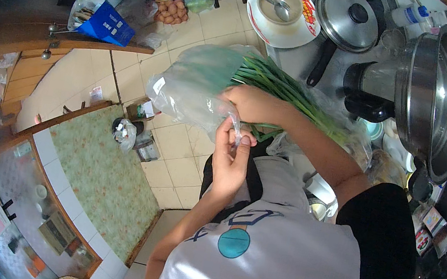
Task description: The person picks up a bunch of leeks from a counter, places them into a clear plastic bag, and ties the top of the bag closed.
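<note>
A translucent plastic bag (192,86) hangs in front of me above the tiled floor. My left hand (232,160) pinches a twisted edge of its film between thumb and fingers. Just beyond it, my right hand (251,104) is closed on the bag, its fingertips partly hidden by film. A bunch of long scallion-like greens (276,84) lies behind my right hand and forearm. Their dark leaf ends go into the bag, while the paler ends sit in clear plastic (357,136) to the right.
On the counter at the upper right are a plate (266,32) with a bowl (289,3) and spoons, a lidded pan (348,19) and a large steel pot (435,103). Potatoes (171,11) and a small bin (126,133) stand on the floor to the left.
</note>
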Motion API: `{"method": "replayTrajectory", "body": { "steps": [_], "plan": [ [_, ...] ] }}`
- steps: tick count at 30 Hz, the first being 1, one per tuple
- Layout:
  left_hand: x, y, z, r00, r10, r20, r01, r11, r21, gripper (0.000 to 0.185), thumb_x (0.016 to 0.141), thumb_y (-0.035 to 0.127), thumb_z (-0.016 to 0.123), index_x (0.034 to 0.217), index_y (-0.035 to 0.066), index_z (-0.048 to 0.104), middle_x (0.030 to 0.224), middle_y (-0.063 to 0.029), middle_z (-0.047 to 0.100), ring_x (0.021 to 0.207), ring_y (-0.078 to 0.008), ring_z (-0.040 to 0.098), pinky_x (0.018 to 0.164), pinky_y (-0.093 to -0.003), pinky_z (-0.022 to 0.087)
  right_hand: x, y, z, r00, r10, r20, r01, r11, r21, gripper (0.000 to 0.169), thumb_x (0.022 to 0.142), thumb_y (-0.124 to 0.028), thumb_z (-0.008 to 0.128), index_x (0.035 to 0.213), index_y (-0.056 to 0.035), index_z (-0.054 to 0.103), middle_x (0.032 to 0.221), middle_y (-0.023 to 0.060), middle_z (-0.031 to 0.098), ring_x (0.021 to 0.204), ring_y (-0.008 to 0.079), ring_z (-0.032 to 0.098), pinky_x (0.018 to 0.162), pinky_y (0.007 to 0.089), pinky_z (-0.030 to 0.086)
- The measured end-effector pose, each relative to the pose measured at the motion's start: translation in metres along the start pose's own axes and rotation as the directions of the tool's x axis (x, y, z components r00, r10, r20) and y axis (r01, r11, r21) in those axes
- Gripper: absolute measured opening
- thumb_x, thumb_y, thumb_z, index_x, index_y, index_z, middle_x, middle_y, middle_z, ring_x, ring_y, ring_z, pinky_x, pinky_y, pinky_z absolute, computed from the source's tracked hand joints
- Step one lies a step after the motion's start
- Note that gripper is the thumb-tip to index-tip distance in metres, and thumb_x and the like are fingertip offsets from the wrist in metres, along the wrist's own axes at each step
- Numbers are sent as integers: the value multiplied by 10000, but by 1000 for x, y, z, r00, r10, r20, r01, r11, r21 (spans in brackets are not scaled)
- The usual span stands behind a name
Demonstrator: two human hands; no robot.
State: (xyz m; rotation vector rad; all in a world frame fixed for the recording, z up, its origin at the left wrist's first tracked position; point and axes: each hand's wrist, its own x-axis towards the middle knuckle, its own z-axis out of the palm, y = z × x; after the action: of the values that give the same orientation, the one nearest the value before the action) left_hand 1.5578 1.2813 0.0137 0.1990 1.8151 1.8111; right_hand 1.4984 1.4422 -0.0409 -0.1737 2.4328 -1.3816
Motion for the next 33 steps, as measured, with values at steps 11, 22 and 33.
{"method": "replayTrajectory", "body": {
  "steps": [11,22,33],
  "plan": [
    [11,-15,9,990,-135,51,136,991,-13,457,949,24,458,1362,60,267,917,-69,616,792,-93,550,644,-188,412,-18,162,-30,769,465,-440,-390,885,254,286,854,-57,462,1087,-15,622,985,153,663,879,247,639,775,339,498],
    [20,-26,11,969,-230,86,239,965,-110,438,940,-26,438,1339,39,269,925,-87,615,876,-128,552,851,-253,418,19,152,-19,861,192,-471,-130,978,160,143,769,-90,555,887,-39,619,842,204,635,795,347,623,700,408,469],
    [25,-26,8,950,-292,115,304,946,-110,459,927,-75,417,1341,12,239,927,-80,590,877,-132,558,875,-262,425,40,133,-36,912,390,-126,-405,905,-131,352,702,-158,617,1012,7,613,1000,235,632,925,363,624,817,454,475]
  ]
}}
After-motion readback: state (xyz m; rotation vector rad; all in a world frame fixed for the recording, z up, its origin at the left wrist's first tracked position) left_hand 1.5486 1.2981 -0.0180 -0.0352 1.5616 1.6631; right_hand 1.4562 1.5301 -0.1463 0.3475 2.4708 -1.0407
